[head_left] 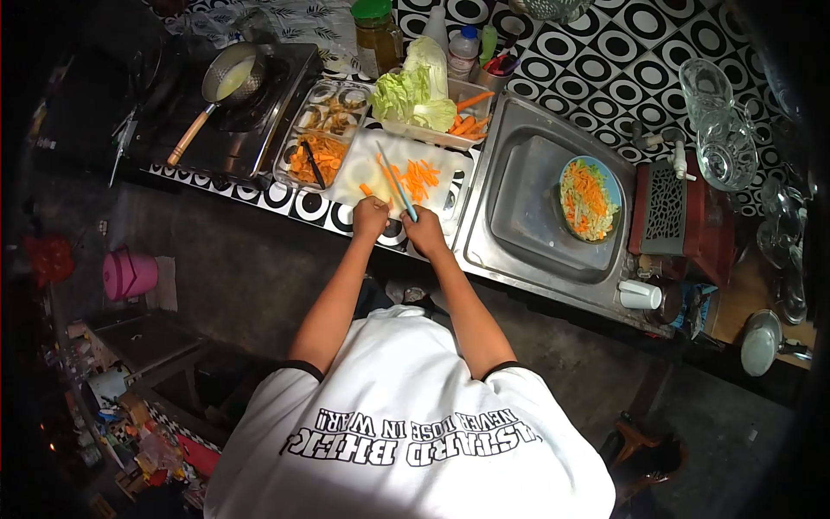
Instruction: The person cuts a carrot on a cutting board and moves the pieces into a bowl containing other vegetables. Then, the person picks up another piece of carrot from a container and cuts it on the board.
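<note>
My right hand [424, 232] is closed round the handle of a knife [395, 179], whose blade points away over the white cutting board [443, 158]. Left of the blade, my left hand [371, 218] is closed at the board's front edge, with an orange carrot piece [367, 190] showing just beyond its fingers. Cut carrot sticks [418, 179] lie in a pile right of the blade. Beside the board at the left is a tray [281, 164] of orange peelings with a dark-handled tool [313, 164] on it.
Behind the board, a container [439, 138] holds leafy cabbage [415, 89] and carrots [468, 126]. At the left, a pan [233, 75] sits on the stove [277, 108]. A bowl of shredded vegetables [589, 201] stands in the sink [484, 227] at the right.
</note>
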Demonstrator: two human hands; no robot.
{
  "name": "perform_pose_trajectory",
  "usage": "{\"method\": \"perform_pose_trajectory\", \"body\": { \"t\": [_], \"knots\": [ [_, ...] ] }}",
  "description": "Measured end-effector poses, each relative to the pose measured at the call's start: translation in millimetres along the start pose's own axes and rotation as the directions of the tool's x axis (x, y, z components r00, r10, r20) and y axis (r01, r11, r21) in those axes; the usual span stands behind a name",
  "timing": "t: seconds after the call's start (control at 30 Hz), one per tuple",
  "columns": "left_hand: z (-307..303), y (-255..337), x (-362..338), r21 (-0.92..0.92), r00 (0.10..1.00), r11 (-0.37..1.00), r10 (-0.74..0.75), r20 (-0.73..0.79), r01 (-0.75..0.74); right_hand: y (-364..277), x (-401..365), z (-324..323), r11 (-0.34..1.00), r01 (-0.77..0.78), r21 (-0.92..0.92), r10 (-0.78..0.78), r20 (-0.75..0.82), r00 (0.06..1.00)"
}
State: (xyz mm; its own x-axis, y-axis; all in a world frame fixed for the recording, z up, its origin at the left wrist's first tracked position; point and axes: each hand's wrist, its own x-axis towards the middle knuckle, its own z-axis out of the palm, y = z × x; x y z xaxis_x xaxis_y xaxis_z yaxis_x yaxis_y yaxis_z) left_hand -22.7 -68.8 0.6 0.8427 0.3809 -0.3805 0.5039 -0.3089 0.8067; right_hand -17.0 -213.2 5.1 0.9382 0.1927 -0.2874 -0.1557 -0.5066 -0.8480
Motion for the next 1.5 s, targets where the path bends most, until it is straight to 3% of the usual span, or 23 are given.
{"method": "perform_pose_trajectory", "body": {
  "t": [0.07,0.3,0.4,0.5,0.8,1.0,1.07,1.17,1.2,1.3,1.37,1.4,1.47,1.5],
  "knots": [
    [0.1,-2.2,2.4,-0.032,0.999,0.999,0.034,0.017,-0.033,7.0,-5.3,-0.4,1.0,0.028,-0.002,-0.028,-0.076,0.997],
    [-2.8,-3.6,6.0,-0.006,0.995,0.998,0.056,0.078,-0.056,1.5,-28.8,-7.4,0.995,-0.006,-0.103,-0.001,-0.065,0.998],
    [-2.4,-5.2,7.6,-0.016,0.995,0.998,0.068,0.071,-0.067,-10.9,-38.3,1.0,0.993,-0.116,-0.035,0.114,-0.062,0.992],
    [-0.6,-7.1,10.7,0.009,0.995,0.999,0.047,0.091,-0.048,-3.5,-43.4,22.7,0.996,-0.07,-0.062,0.061,-0.132,0.989],
    [8.3,-21.1,18.6,0.194,0.99,0.971,0.13,0.052,-0.138,-16.4,-72.1,40.0,0.99,-0.129,-0.064,0.114,-0.201,0.973],
    [11.1,-11.0,15.3,0.203,0.999,0.979,-0.024,0.021,0.02,-16.3,-93.6,21.4,0.995,-0.052,-0.09,0.034,-0.195,0.98],
    [11.2,-10.6,13.0,0.237,1.0,0.971,-0.026,0.0,0.026,-18.0,-99.3,7.6,0.991,-0.053,-0.12,0.043,-0.087,0.995],
    [18.5,-22.1,13.8,0.176,0.999,0.984,-0.026,-0.046,0.034,-10.3,-104.5,-13.4,1.0,-0.003,-0.019,0.001,-0.124,0.992],
    [16.4,-17.4,10.3,0.17,0.998,0.985,-0.025,-0.065,0.036,-14.2,-105.2,-16.7,0.992,0.054,0.11,-0.025,-0.251,0.968],
    [12.9,-9.3,-0.8,0.034,0.994,0.994,-0.102,-0.037,0.103,-18.2,-109.6,-36.3,0.985,-0.012,0.172,0.055,-0.249,0.967],
    [13.3,-9.1,-5.0,-0.023,0.994,0.995,-0.1,-0.047,0.099,-13.0,-107.8,-53.5,0.992,0.085,-0.097,-0.08,0.06,0.995],
    [12.8,-8.9,-5.5,-0.075,0.994,0.993,-0.098,-0.05,0.095,-8.7,-105.8,-55.1,0.991,0.096,-0.097,-0.09,0.068,0.994],
    [12.6,-8.9,-6.5,-0.095,0.993,0.992,-0.093,-0.071,0.086,1.3,-101.7,-56.0,0.998,0.022,0.051,-0.014,-0.158,0.987],
    [13.4,-8.4,-7.0,-0.11,0.994,0.991,-0.084,-0.076,0.075,2.0,-101.1,-61.1,0.998,0.008,0.054,-0.001,-0.134,0.991]
  ]
}}
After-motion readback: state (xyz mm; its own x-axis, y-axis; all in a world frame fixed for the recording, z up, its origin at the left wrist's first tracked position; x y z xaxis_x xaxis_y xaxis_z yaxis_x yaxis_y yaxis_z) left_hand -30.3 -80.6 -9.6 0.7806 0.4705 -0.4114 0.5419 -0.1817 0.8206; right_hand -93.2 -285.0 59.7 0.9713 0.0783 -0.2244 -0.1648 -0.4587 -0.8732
